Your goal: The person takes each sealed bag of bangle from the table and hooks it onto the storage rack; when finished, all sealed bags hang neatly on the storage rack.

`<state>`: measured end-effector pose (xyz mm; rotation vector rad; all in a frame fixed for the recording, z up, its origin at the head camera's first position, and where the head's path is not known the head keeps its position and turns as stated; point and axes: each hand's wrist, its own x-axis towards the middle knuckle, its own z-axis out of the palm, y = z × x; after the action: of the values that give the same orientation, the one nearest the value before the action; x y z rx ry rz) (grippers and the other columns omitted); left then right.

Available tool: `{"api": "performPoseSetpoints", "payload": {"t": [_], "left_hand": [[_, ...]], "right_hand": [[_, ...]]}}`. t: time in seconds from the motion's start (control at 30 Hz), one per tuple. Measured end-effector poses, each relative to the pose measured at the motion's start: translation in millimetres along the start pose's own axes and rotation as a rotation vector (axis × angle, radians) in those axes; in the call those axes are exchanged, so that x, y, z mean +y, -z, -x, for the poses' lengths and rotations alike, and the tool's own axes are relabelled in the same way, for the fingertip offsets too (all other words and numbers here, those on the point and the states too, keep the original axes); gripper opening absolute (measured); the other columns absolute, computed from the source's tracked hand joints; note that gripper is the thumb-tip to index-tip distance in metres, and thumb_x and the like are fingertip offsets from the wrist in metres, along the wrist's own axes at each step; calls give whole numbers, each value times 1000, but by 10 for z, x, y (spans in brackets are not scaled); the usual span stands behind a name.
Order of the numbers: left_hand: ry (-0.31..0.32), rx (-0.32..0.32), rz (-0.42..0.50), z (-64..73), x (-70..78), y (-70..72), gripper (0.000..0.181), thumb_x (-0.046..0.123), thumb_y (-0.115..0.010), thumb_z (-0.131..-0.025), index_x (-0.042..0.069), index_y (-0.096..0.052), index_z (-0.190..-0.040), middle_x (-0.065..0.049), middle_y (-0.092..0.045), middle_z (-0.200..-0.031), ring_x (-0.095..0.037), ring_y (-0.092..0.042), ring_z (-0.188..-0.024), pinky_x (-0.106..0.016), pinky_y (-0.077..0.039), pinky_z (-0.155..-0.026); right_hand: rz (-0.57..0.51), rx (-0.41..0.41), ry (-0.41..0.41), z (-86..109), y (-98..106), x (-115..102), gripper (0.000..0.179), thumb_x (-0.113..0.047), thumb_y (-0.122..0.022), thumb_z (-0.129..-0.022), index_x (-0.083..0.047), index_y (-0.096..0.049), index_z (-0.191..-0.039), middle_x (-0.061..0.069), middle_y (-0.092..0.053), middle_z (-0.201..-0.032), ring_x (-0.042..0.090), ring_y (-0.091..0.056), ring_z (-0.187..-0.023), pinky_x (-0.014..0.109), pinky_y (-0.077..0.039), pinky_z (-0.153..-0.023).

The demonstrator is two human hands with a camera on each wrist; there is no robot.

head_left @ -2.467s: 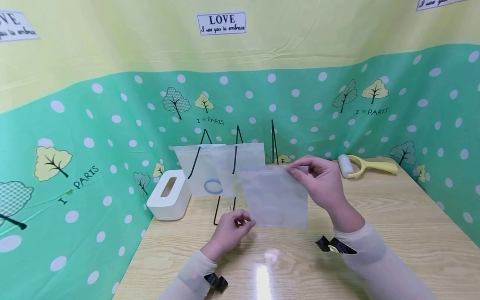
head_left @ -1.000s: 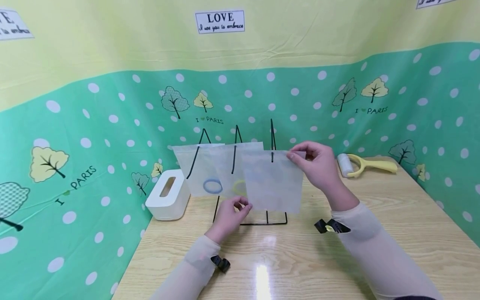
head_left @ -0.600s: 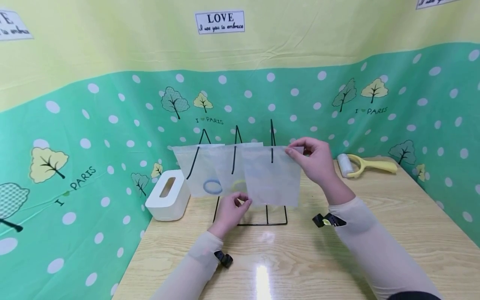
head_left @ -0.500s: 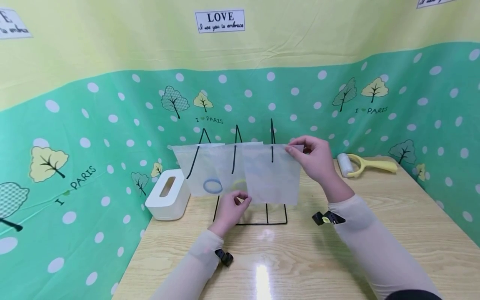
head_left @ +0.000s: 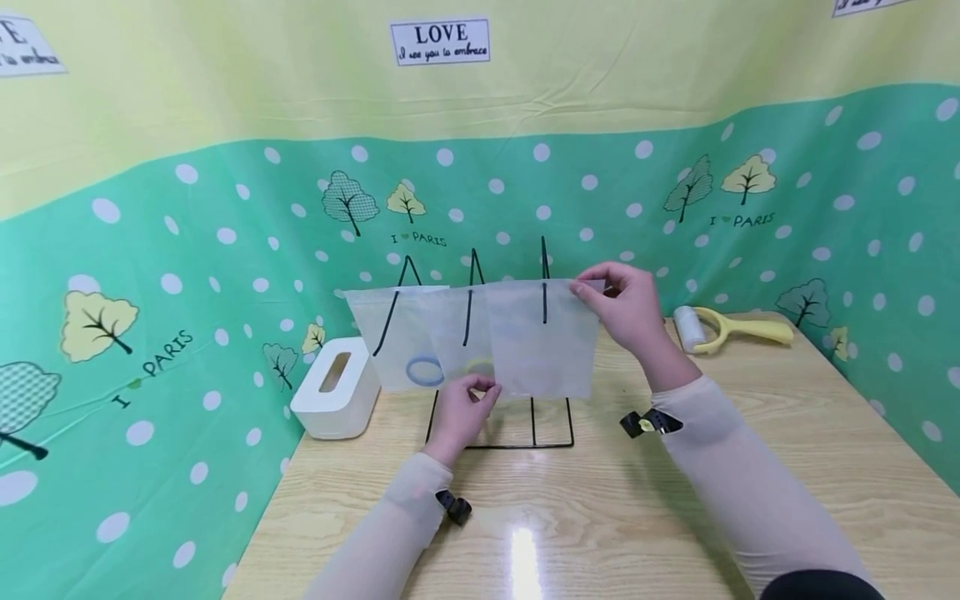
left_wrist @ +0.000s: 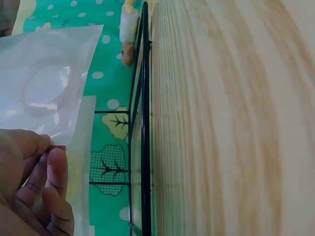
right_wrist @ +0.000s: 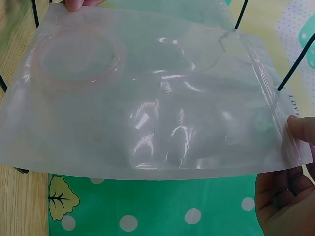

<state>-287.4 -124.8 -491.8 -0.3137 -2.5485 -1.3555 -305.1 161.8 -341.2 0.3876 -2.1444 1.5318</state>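
My right hand [head_left: 626, 308] pinches the top right corner of a frosted zip bag [head_left: 542, 346]. Its lower left corner is pinched between the thumb and fingers of my left hand [head_left: 459, 412]. In the right wrist view a pale pinkish ring [right_wrist: 115, 66] shows through this bag. The bag's top edge is at the right prong of a black wire display rack [head_left: 517, 447], and the prong's tip shows in front of the film. On the other prongs hang a left bag [head_left: 382, 329] with a blue ring [head_left: 425, 382] and a middle bag [head_left: 452, 321] with a yellow ring, partly hidden.
A white tissue box [head_left: 333, 408] stands left of the rack. At the back right lies a yellow-handled roller [head_left: 738, 330] with a white roll. Behind the wooden table [head_left: 600, 517] hangs a green and yellow printed curtain [head_left: 600, 200].
Both hands have raised the bag from in front of the rack up to the right prong, which now shows in front of its top. Over the last half second the bag rose slightly further.
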Motion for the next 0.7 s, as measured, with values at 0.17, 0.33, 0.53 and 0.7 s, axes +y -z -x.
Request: {"api": "performPoseSetpoints", "payload": {"t": [0.17, 0.33, 0.53, 0.7], "left_hand": [[27, -4, 31, -9, 17, -12, 12, 28, -76, -99, 17, -79, -103, 7, -72, -93, -14, -63, -60, -32, -53, -51], [47, -17, 28, -14, 35, -21, 12, 29, -76, -99, 19, -79, -104, 8, -71, -93, -14, -64, -60, -33, -52, -50], [67, -30, 30, -27, 36, -32, 13, 31, -75, -100, 21, -79, -106, 8, -71, -95, -17, -68, -64, -34, -52, -49], [89, -50, 46, -28, 33, -35, 15, 33, -74, -100, 22, -79, -108, 8, -72, -99, -25, -72, -69, -34, -51, -46]], "right_hand": [[0, -6, -19, -32, -3, -4, 26, -36, -80, -95, -11, -78, -102, 6, -68, -93, 25, -57, -74, 30, -47, -58], [4, -7, -34, -62, -10, 15, 26, -37, -80, -95, -12, -78, -102, 6, -67, -94, 25, -57, -76, 30, -47, -58], [-3, -8, -34, -60, -11, 21, 27, -37, -80, -95, -12, -78, -102, 9, -67, -96, 25, -56, -75, 30, -47, -58], [-3, -7, -36, -51, -8, 34, 27, -38, -79, -95, -12, -78, -102, 7, -67, -95, 25, -56, -76, 31, -47, -59]]}}
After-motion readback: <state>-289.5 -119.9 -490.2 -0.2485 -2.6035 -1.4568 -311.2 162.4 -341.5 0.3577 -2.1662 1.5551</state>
